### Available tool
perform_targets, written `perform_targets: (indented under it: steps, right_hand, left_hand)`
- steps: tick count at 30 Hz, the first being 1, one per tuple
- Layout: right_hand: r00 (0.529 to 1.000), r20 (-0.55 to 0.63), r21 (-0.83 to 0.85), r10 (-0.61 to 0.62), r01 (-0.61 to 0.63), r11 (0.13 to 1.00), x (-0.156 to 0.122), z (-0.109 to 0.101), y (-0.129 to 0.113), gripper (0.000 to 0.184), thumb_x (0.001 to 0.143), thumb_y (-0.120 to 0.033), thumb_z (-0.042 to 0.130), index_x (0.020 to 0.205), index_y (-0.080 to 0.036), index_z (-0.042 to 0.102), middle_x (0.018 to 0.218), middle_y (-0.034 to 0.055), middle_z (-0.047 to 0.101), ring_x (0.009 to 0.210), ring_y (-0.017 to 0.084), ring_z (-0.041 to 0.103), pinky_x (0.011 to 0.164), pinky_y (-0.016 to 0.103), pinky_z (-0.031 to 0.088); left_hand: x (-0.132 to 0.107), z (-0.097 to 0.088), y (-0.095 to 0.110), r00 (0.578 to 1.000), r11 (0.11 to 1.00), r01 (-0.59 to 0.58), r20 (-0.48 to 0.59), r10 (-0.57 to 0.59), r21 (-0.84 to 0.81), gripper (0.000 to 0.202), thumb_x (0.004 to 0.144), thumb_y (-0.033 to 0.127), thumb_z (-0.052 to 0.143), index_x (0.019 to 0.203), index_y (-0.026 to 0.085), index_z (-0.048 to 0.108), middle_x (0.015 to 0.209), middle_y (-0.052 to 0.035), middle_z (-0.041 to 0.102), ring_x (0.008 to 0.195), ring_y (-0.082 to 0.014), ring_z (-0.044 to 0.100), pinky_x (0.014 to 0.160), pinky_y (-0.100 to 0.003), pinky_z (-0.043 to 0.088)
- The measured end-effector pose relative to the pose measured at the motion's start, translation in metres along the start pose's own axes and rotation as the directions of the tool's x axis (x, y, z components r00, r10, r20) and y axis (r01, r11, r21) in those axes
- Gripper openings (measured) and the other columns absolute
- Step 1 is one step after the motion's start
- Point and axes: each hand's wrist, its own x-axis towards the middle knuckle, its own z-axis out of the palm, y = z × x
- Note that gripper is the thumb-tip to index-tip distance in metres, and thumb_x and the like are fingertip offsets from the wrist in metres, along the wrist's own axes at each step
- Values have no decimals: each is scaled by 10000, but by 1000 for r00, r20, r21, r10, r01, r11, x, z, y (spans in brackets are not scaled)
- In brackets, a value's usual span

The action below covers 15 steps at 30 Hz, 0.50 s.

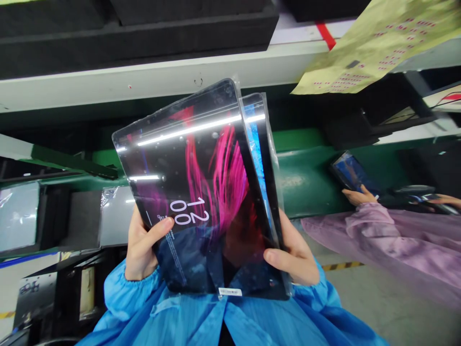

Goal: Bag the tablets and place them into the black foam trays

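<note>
Two tablets in clear plastic film are held in front of my blue smock. The front tablet (pixel 212 182) shows a pink and red pattern with "12 00" printed sideways, and a small white label sits at its lower edge. Behind it, shifted to the right, a second tablet (pixel 256 139) shows a strip of blue. My left hand (pixel 146 245) grips the left edge, thumb on the front face. At the lower right edge, my right hand (pixel 293 250) clasps them with its thumb in front. The fingers behind are hidden.
Beyond lies a green work surface (pixel 302 178) under a white shelf edge (pixel 144 81). Silver flat devices (pixel 118 216) and black foam blocks (pixel 84 216) stand to the left. A yellow sheet (pixel 370 53) hangs upper right. On the right, a co-worker's hand (pixel 360 196) touches another wrapped tablet (pixel 351 170).
</note>
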Motion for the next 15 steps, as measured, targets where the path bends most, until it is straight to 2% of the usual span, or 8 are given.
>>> perform_targets:
  steps: [2,5,7,8,11,13,15]
  right_hand:
    - [999,-20,-6,-26,26,1000,-1,1,-2,588,967,-468,651,1527,-402,489,990,5,746,792,216,714,725,325,600]
    - [996,-74,-21,-51,49,999,4,3,-4,596,941,-428,721,1506,-392,533,1252,-14,738,1080,217,723,917,313,594]
    - [987,-163,-23,-10,6,1000,12,-2,-1,636,869,-378,815,1461,-362,583,1403,-22,676,1244,246,665,1042,344,553]
    - [977,-212,-13,28,-31,999,18,-8,4,659,827,-364,853,1437,-339,604,1418,-13,670,1270,265,652,1072,369,539]
    - [928,-342,-8,149,-161,987,37,-38,36,721,675,-423,940,1328,-269,677,1342,32,719,1245,324,664,1074,433,543]
    - [894,-402,-37,195,-229,973,49,-63,70,752,596,-489,957,1264,-254,702,1272,50,751,1177,344,696,1019,458,572]
    - [875,-441,-68,202,-257,964,57,-86,109,753,587,-523,948,1242,-249,695,1203,62,774,1077,344,729,947,480,598]
  left_hand:
    - [2,-3,-3,1000,1000,-4,5,4,2,672,630,296,946,1229,209,656,899,-32,797,714,-239,774,696,-351,666]
    - [6,-3,-2,1000,1000,14,20,-14,27,674,664,305,930,1265,212,641,920,-33,796,745,-238,779,686,-332,665]
    - [13,-4,-2,999,998,22,44,-24,51,658,662,283,932,1255,220,654,951,-28,795,800,-237,782,689,-308,662]
    - [20,-6,-5,998,998,27,58,-31,63,653,655,266,935,1247,224,663,980,-26,794,837,-232,781,702,-291,659]
    - [48,-26,-26,992,992,94,75,-101,87,609,626,244,943,1180,221,690,1028,-18,786,880,-198,765,734,-246,640]
    - [71,-53,-49,981,976,184,35,-190,119,573,605,273,940,1116,209,688,962,-15,778,810,-184,753,714,-256,634]
    - [93,-83,-76,969,954,247,-29,-246,169,585,593,301,924,1108,202,664,894,-20,769,756,-202,750,716,-318,643]
